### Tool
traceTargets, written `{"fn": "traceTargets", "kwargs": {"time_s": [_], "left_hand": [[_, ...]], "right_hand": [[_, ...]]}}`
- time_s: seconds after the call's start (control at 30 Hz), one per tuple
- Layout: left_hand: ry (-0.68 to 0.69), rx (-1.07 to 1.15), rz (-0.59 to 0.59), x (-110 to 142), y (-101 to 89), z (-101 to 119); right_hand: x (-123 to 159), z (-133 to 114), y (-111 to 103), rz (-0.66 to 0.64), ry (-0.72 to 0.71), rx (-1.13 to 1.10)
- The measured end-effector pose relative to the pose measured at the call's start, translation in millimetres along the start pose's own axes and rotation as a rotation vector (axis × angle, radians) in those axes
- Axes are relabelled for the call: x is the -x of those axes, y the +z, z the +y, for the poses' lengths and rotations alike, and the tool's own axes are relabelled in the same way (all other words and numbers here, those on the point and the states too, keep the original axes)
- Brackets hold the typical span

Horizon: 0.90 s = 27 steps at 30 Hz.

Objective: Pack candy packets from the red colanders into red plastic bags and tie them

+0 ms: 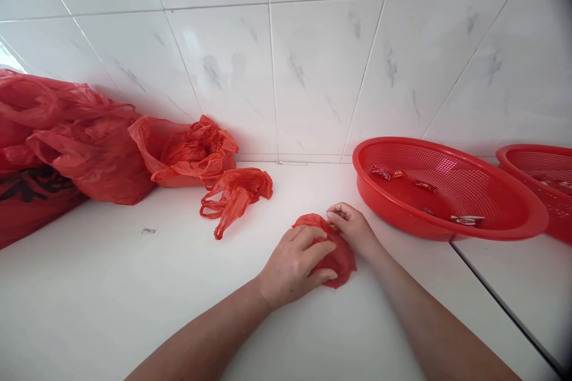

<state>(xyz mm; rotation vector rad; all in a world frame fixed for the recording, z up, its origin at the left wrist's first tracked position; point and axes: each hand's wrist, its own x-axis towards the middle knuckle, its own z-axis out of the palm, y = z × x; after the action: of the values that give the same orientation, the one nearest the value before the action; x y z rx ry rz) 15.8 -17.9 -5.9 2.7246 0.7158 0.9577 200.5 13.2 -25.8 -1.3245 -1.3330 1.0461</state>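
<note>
Left grip (292, 262) is half open, its fingers bent and parted from the thumb, lying over a small crumpled red bag (343, 257); whether it has firm hold of the plastic I cannot tell. Right grip (354, 229) is at the bag's upper right edge, fingers curled in close to the thumb; whether they pinch the plastic I cannot tell. The small bag lies between and partly under both, on the white table (179, 292). Ahead and to the left of the left grip is a loose red bag (243, 190) with its handles toward the near side. Just to the right of the right grip stands a red basket (402, 211), a few wrapped sweets (467, 220) scattered inside. Well to the left of the left grip lies a tiny scrap (149, 230). Beyond the loose bag, an open red bag (147, 137) holds bunched red plastic (205, 146). Farther left are fuller red bags (107, 158), one with black markings. Farther right, a second basket (552, 190) is partly cut off by the view. Behind everything rises a white tiled wall (313, 71) with grey veining.
</note>
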Motion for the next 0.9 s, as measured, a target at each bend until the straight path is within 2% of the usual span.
{"fn": "traceTargets", "kwargs": {"time_s": [0.07, 0.17, 0.3, 0.53, 0.6, 0.77, 0.83, 0.9], "left_hand": [[-0.021, -0.037, 0.008, -1.3, -1.8, -1.6], [-0.096, -0.11, -0.11, -0.7, 1.4, -4.7], [-0.162, -0.137, -0.258, 3.4, 12.8, -9.1], [-0.202, -0.124, -0.334, 5.7, 19.2, -11.4], [-0.19, -0.111, -0.31, 5.6, 20.3, -11.9], [-0.082, -0.083, -0.113, 2.4, 17.3, -18.0], [-0.12, -0.031, -0.079, 0.6, 7.5, -22.5], [-0.238, 0.048, -0.025, 0.2, -10.1, -28.1]], "right_hand": [[-2.2, 1.8, -6.1, 0.021, 0.025, -0.088], [-3.7, 3.6, -9.7, 0.063, 0.034, -0.164], [-3.5, 5.1, -7.6, 0.048, -0.004, -0.102], [-5.4, 10.7, -7.6, 0.065, -0.009, -0.055], [-5.8, 11.4, -7.9, 0.061, -0.014, -0.047], [-4.5, 9.2, -10.8, 0.036, 0.044, -0.118], [-4.1, 8.0, -13.0, 0.035, 0.071, -0.145], [-4.4, 7.7, -15.3, 0.036, 0.091, -0.175]]}}
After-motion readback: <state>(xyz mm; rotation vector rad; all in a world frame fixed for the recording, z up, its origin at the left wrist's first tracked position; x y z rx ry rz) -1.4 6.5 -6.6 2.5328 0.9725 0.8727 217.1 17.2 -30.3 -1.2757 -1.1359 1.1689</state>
